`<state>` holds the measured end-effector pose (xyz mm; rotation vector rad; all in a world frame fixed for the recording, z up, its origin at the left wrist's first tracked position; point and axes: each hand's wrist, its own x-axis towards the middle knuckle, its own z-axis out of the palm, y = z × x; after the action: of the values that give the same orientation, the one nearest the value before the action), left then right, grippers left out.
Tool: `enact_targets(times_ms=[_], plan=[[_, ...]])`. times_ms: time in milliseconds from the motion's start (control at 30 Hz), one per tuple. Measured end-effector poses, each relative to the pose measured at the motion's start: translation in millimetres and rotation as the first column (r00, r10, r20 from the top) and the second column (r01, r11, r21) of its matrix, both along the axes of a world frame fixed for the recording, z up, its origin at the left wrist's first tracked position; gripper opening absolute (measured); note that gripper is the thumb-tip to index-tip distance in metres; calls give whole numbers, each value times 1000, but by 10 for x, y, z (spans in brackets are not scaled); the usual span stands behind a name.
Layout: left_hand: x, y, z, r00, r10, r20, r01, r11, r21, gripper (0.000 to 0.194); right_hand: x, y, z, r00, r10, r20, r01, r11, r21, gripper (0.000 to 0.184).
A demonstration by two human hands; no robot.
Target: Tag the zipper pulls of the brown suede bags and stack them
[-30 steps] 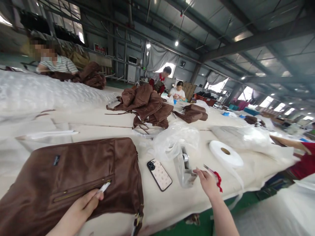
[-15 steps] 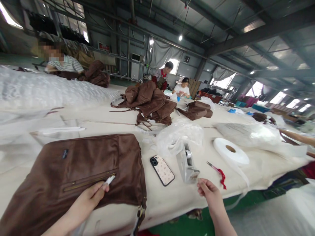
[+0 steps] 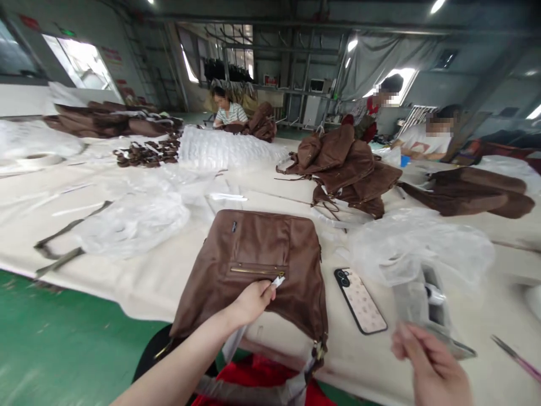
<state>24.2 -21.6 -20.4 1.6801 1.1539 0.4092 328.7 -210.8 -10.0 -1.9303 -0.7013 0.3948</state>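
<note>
A brown leather-look bag (image 3: 253,242) lies on the table in front of me, its gold front zipper running across it. Between thumb and fingers, my left hand (image 3: 253,301) pinches the white-wrapped zipper pull (image 3: 278,281) at the zipper's right end. My right hand (image 3: 431,355) is blurred, with thumb and fingertips pressed together beside the tape dispenser (image 3: 437,310); whatever they hold, perhaps a bit of clear tape, does not show clearly. A phone in a patterned case (image 3: 363,304) lies between the bag and the dispenser. The bag's wrapped strap (image 3: 253,392) hangs over the table edge.
More brown bags (image 3: 342,163) are heaped behind, with another brown bag (image 3: 473,189) to the right. Clear plastic (image 3: 401,242) lies behind the dispenser. Scissors (image 3: 515,355) are at far right. Bubble wrap (image 3: 224,148) lies farther back. Several people sit or stand across the table.
My view has swung left, so the bag now sits nearer the middle. My right hand has come away from the dispenser's front end toward the phone. My left hand keeps its pinch on the zipper pull.
</note>
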Motion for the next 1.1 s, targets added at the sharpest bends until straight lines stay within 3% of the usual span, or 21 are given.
enact_targets(times_ms=[33, 100, 200, 333, 533, 633, 767, 967, 1033, 1100], plan=[[-8, -14, 8, 1000, -6, 11, 6, 1000, 4, 34, -310, 249, 73, 979, 184, -85, -179, 982, 63, 37], [-23, -32, 22, 999, -22, 33, 22, 1000, 6, 33, -868, 729, 153, 826, 501, -257, -479, 865, 147, 36], [-46, -37, 25, 996, -45, 72, 45, 999, 3, 29, -1404, 1239, 118, 646, 648, -403, -621, 753, 216, 36], [-80, -28, -5, 990, -70, 125, 71, 997, -7, 18, -1595, 1496, -25, 509, 698, -504, -701, 676, 229, 33], [-70, -22, -1, 984, -35, 177, 47, 997, -64, 27, -1562, 1544, -136, 543, 640, -543, -708, 697, 114, 28], [-18, -8, 29, 975, 69, 209, -35, 986, -162, 37, -1530, 1517, -157, 565, 630, -533, -718, 694, 58, 25], [4, 0, 67, 958, 143, 248, -52, 938, -342, 33, -1474, 1457, -178, 510, 655, -557, -755, 652, 76, 28], [-87, -47, 80, 928, 76, 365, 199, 728, -656, 33, -1498, 1467, -246, 478, 698, -534, -788, 609, 92, 21], [-112, -58, 65, 884, 99, 457, 300, 630, -716, 34, -1533, 1498, -274, 499, 718, -486, -790, 607, 85, 16], [-128, -60, 51, 855, 125, 503, 342, 593, -729, 34, -1565, 1535, -295, 524, 720, -454, -786, 614, 68, 14]])
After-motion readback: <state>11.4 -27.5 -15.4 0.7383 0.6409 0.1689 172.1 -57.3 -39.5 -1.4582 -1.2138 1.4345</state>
